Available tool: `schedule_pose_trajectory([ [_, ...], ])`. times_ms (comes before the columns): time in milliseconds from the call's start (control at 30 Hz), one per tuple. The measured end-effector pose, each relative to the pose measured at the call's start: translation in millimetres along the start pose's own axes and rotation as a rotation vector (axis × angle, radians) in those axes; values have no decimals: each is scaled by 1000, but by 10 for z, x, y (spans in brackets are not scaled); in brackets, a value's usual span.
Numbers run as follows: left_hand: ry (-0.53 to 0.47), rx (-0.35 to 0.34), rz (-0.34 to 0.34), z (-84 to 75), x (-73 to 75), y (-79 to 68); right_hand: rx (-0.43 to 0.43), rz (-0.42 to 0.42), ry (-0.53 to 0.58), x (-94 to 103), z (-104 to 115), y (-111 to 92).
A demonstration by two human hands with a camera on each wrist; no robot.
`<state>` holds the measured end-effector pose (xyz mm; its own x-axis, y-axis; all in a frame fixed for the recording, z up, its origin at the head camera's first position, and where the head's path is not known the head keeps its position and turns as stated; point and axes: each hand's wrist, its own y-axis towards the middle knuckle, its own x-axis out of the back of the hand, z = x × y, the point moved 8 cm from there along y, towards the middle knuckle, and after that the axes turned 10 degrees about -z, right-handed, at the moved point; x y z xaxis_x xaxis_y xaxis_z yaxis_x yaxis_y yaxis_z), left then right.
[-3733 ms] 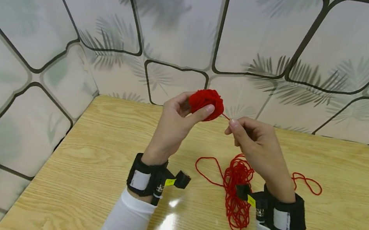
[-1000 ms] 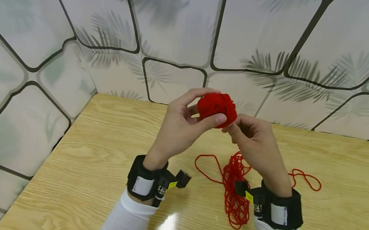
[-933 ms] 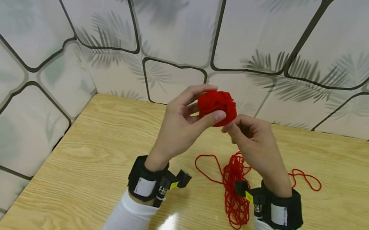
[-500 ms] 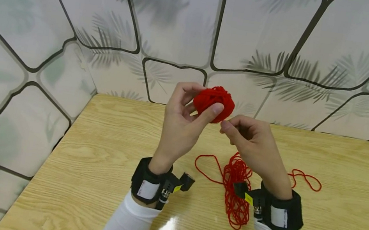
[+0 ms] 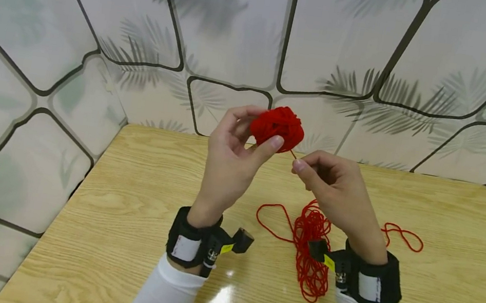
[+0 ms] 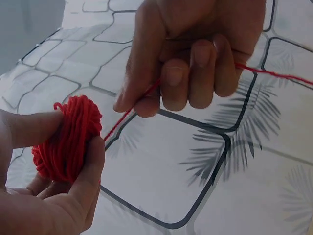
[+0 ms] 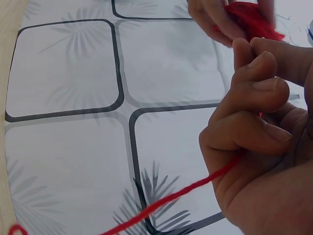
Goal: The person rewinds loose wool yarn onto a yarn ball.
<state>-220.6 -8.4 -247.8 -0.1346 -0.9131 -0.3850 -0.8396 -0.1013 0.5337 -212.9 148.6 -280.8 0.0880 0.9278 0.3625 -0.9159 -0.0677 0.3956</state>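
A wound ball of red yarn (image 5: 280,127) is held up above the far part of the table by my left hand (image 5: 232,160), thumb on its near face and fingers round its back. In the left wrist view the ball (image 6: 71,139) shows many parallel wraps. Just right of it, my right hand (image 5: 335,190) pinches the strand between thumb and forefinger. A short taut length (image 6: 120,125) runs from ball to fingertips. The right wrist view has the same strand (image 7: 171,197) passing under the curled fingers and trailing off the lower left.
On the wooden table (image 5: 140,183) a loose tangled heap of red yarn (image 5: 310,249) lies below the right hand. One loop (image 5: 277,221) reaches left of it, another (image 5: 405,237) pokes out right of the right wrist. A patterned wall panel (image 5: 236,31) stands behind the table.
The ball has been tilted and drawn up and left by the left hand, away from the right fingertips, so a short strand shows between them. The right hand has hardly moved.
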Motion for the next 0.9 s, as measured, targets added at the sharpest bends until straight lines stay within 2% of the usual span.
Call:
schedule_pose_trajectory([
  [167,65,-95,-101,-18,70,11,11,8,3,-15,17,-6],
  [333,153,-152,-161,-27,133,20,15,13,-8,-22,19,-11],
  [467,180,-134,-181,-2,160,23,25,23,-9,-32,26,-13],
  [633,98,-19,-225,66,216,23,50,55,-1,-69,40,-18],
  [700,61,5,-253,79,247,28,57,68,0,-82,43,-23],
  [800,59,-21,-282,70,282,39,61,79,-2,-96,52,-30],
  [900,141,-78,-262,38,273,49,61,90,-15,-100,66,-38],
])
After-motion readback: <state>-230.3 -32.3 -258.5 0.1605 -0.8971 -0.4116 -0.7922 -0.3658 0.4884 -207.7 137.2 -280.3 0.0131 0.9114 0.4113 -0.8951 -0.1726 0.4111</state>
